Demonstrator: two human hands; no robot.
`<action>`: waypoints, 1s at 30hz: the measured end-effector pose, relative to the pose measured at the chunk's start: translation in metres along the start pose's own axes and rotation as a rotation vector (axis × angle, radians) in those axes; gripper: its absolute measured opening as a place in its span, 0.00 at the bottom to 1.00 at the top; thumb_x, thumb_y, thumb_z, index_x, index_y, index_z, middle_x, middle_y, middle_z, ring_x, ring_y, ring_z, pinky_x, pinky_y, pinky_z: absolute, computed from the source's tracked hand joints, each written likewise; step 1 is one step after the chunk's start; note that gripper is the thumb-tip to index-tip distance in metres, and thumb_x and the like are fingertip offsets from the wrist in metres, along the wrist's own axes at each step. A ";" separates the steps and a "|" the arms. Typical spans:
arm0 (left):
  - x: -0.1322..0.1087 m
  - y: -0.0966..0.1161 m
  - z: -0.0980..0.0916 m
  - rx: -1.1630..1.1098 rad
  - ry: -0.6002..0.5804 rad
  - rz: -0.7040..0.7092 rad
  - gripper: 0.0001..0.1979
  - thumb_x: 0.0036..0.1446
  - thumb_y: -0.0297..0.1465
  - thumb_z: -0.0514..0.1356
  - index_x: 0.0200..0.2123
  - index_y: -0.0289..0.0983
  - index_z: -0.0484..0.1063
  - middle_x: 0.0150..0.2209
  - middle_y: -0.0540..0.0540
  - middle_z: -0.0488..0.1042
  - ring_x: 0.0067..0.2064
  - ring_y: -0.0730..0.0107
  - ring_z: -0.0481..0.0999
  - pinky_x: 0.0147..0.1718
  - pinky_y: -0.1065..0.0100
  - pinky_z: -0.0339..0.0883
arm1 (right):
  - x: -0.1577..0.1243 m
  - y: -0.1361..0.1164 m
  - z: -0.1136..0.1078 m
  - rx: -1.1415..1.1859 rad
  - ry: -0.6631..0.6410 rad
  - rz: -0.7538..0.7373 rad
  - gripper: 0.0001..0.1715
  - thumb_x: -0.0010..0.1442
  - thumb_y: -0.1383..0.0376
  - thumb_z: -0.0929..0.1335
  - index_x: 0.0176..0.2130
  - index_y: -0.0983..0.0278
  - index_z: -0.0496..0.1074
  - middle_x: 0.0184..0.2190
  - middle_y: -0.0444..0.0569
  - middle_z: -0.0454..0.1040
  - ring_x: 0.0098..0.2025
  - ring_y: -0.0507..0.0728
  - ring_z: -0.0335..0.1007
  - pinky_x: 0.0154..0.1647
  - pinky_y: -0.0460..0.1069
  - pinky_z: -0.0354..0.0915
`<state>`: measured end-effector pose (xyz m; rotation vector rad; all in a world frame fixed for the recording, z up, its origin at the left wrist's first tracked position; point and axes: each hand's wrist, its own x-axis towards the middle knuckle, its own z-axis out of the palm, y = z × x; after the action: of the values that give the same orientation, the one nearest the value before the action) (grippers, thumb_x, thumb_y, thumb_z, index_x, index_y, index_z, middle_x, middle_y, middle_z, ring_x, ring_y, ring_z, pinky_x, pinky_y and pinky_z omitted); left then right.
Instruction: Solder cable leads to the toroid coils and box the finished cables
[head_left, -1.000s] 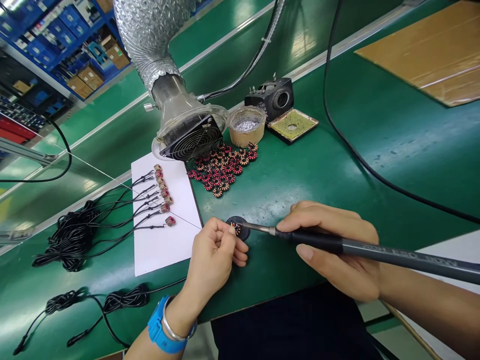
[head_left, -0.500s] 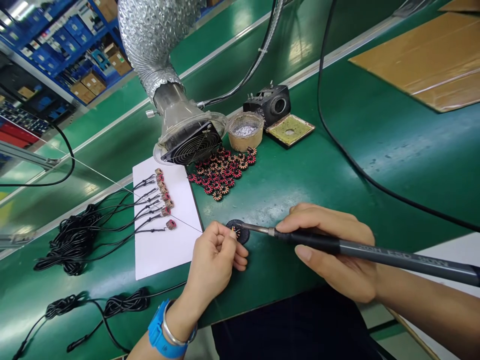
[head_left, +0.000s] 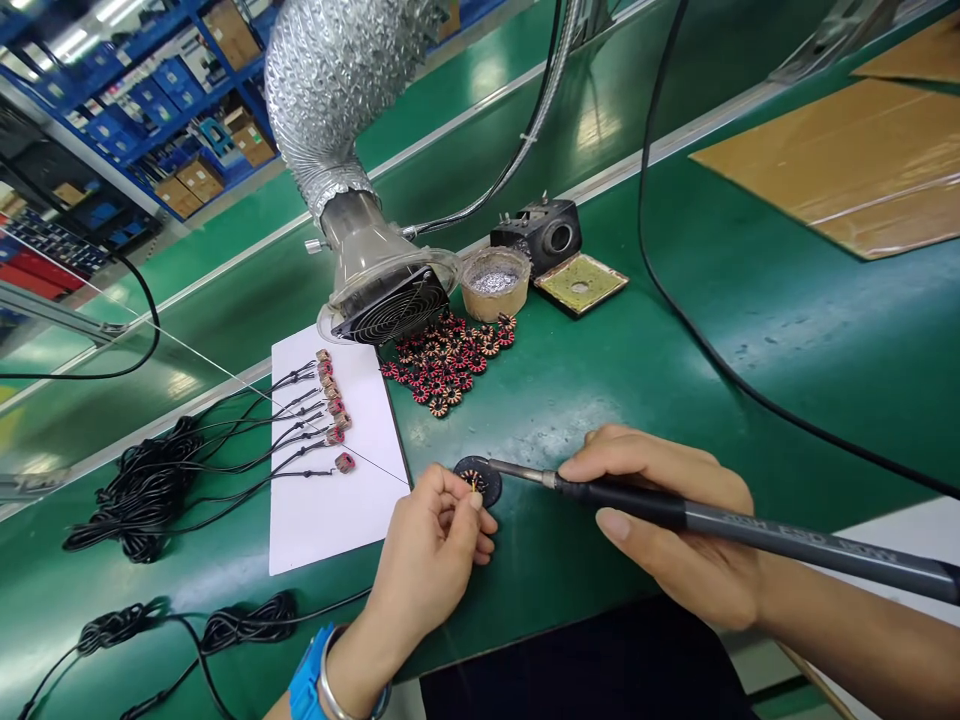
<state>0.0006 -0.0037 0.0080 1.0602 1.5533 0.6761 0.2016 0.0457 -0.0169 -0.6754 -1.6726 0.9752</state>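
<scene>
My left hand (head_left: 442, 535) is closed in a pinch over a round black disc (head_left: 491, 487) on the green bench. A thin wire (head_left: 247, 383), stretched from the upper left, runs to these fingers. By the fingertips, on the disc, lies a small ring with coppery windings (head_left: 471, 478), partly covered; a bit of yellow shows there. My right hand (head_left: 675, 520) grips a soldering iron (head_left: 630, 503) like a pen. Its tip rests at or just above the disc's upper right edge, a little apart from the ring; contact is unclear.
A fume extractor (head_left: 394, 305) on a silver duct overhangs several red and copper toroid coils (head_left: 442, 365). Behind stand a solder bowl (head_left: 495, 285), an iron stand (head_left: 551, 230) and a sponge tray (head_left: 581, 285). Left lie a white sheet (head_left: 322, 530) and black cables (head_left: 142, 490); right, a cord and cardboard (head_left: 832, 165).
The soldering iron's tip has drawn back from the ring to the disc's edge, uncovering more of the ring. The whole view has shifted slightly.
</scene>
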 end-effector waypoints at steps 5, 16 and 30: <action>-0.002 -0.001 0.000 0.062 0.000 0.028 0.09 0.65 0.37 0.53 0.34 0.38 0.62 0.30 0.48 0.75 0.28 0.72 0.75 0.28 0.71 0.71 | -0.001 -0.001 -0.001 0.021 -0.010 0.029 0.13 0.57 0.69 0.64 0.43 0.63 0.72 0.26 0.48 0.70 0.25 0.55 0.64 0.24 0.51 0.59; -0.004 -0.001 -0.002 0.115 0.012 0.024 0.09 0.65 0.37 0.52 0.34 0.39 0.62 0.29 0.48 0.75 0.28 0.72 0.74 0.26 0.73 0.67 | -0.004 0.004 0.000 0.011 -0.013 -0.006 0.13 0.57 0.68 0.64 0.43 0.63 0.71 0.26 0.47 0.69 0.24 0.54 0.63 0.23 0.51 0.57; -0.005 0.007 -0.017 0.329 0.049 0.074 0.11 0.67 0.36 0.46 0.32 0.39 0.60 0.23 0.55 0.63 0.24 0.74 0.62 0.24 0.73 0.56 | 0.104 0.074 -0.048 -0.647 0.176 -0.249 0.16 0.63 0.62 0.66 0.50 0.62 0.74 0.40 0.52 0.77 0.40 0.59 0.74 0.43 0.55 0.70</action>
<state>-0.0138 -0.0034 0.0208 1.3584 1.7131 0.5087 0.2137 0.1818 -0.0228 -0.9118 -1.8606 0.1745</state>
